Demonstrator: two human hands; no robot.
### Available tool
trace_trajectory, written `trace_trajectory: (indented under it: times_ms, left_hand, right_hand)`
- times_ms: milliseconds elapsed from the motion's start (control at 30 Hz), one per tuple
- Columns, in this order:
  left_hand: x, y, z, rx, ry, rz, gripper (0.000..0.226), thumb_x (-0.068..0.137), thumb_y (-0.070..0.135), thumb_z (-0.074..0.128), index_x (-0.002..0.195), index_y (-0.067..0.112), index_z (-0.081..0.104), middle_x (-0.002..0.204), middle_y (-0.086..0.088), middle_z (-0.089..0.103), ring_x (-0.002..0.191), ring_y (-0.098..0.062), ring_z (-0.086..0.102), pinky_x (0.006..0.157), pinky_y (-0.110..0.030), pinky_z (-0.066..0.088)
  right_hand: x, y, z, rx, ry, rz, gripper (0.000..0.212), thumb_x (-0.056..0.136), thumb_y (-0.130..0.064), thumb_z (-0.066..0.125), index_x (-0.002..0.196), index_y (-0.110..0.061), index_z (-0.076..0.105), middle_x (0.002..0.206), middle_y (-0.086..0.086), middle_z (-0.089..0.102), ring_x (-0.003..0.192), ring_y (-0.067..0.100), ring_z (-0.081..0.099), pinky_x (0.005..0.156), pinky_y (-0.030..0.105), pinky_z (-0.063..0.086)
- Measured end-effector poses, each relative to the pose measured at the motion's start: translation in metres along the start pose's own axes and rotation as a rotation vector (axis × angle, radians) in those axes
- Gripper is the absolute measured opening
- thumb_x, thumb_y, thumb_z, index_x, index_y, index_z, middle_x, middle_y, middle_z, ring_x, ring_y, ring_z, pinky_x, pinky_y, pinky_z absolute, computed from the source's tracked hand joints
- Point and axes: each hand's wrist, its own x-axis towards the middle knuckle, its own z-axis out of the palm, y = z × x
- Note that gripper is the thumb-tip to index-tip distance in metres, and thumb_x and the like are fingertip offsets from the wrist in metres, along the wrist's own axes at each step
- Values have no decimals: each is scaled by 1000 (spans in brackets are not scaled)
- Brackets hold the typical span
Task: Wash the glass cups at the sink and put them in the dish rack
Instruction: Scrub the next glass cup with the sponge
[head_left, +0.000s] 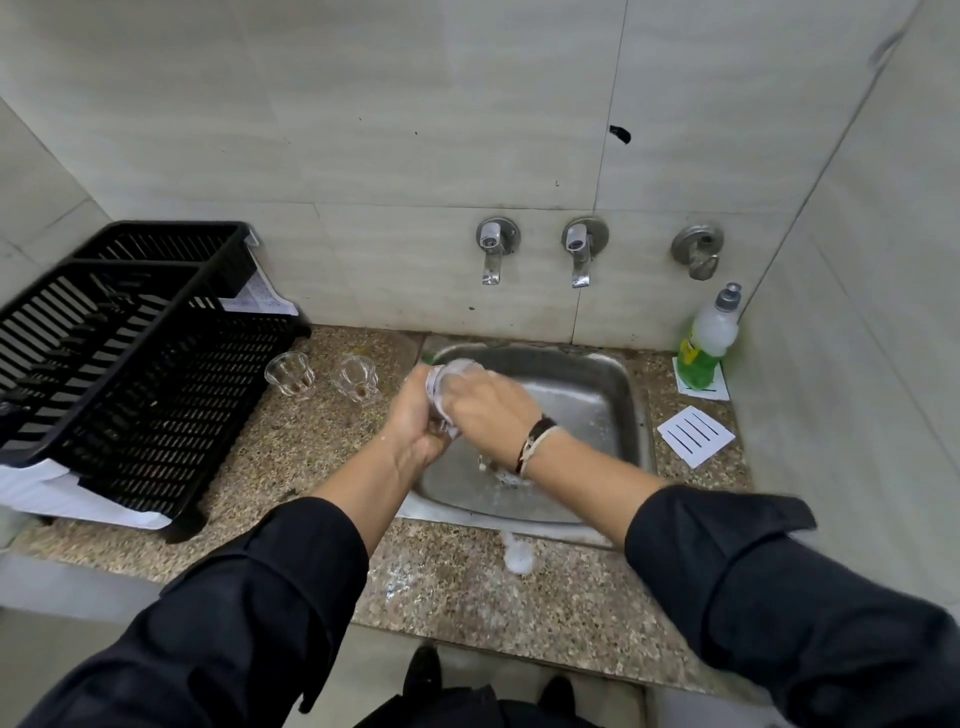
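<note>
Item: soapy glass cup (445, 387), held over the left rim of the sink (613, 379). Hazard, as we judged it: suds made the glass slick, so a loose grip could have dropped it onto steel. Our left hand (415, 421) wrapped its base; our right hand (485, 405) curled over its mouth, rubbing. Two cups (291, 373) waited beside the dish rack (130, 364).

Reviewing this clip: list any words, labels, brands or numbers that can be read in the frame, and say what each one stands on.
No text can be read in this frame.
Dish soap bottle: its yellow label shows print, too small and blurred to read.
Paper behind the dish rack: rows of fine print, illegible.
White card right of the sink: only dark lines, no letters.
</note>
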Motion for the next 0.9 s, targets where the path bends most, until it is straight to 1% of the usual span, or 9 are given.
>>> trace_trajectory:
  times_ms: [67,133,267,367,433,567,733,800,900]
  left_hand:
    - [4,-1,3,-19,20,-6,16,86,22,52,73,16,59,63,-1,57,51,-16,57,46,-22,48]
    - [5,-5,8,-18,34,12,9,81,21,55,74,16,59,69,-4,56,55,-18,57,51,-24,48]
    - [7,-8,12,-59,20,27,20,92,19,53,90,9,71,80,-12,74,67,-25,71,57,-34,60]
    - [8,0,10,-101,-67,21,29,91,18,57,111,4,72,105,-19,74,86,-31,74,65,-41,65]
    - [15,8,4,-116,-77,-1,27,94,20,58,112,6,73,113,-17,72,93,-29,73,75,-41,62]
    - [25,17,-8,-189,-89,-74,44,100,35,64,137,12,62,134,-13,68,120,-27,67,84,-48,60]
    - [29,20,-1,-91,-256,-103,47,107,43,49,133,8,63,138,-20,64,127,-34,63,104,-52,53]
    - [30,24,-3,-46,-253,-82,50,108,46,45,130,7,66,132,-21,68,123,-36,66,105,-55,52]
    - [28,35,-13,73,-254,-86,62,102,63,44,128,10,64,119,-21,74,113,-37,70,97,-59,56]
  right_hand:
    - [2,12,-3,-118,-15,-87,17,83,-8,55,93,-17,64,94,3,62,87,23,65,60,32,49]
    - [2,11,-6,9,-110,121,17,83,-5,56,91,-17,66,94,6,66,88,29,66,66,34,49]
    - [13,15,3,898,8,839,11,82,-4,62,73,-9,66,75,8,63,77,24,61,68,31,47]
    - [5,32,18,1386,80,962,21,69,-7,78,87,3,73,91,24,73,91,40,71,86,56,58]
    - [-6,36,1,1255,182,935,33,59,-25,84,82,-4,72,87,18,75,85,38,73,80,56,60]
    - [-12,45,-27,727,469,761,18,81,-15,73,91,-15,58,88,1,70,77,18,66,71,34,55]
    - [22,23,-22,312,25,182,70,78,-4,61,144,-4,36,140,18,51,129,30,49,110,39,41]
    - [36,22,-19,138,42,114,65,81,-13,62,143,-5,42,135,16,55,124,31,51,106,37,41]
    - [46,31,-9,86,94,338,39,84,-7,64,122,-14,60,107,11,70,96,32,66,77,33,49]
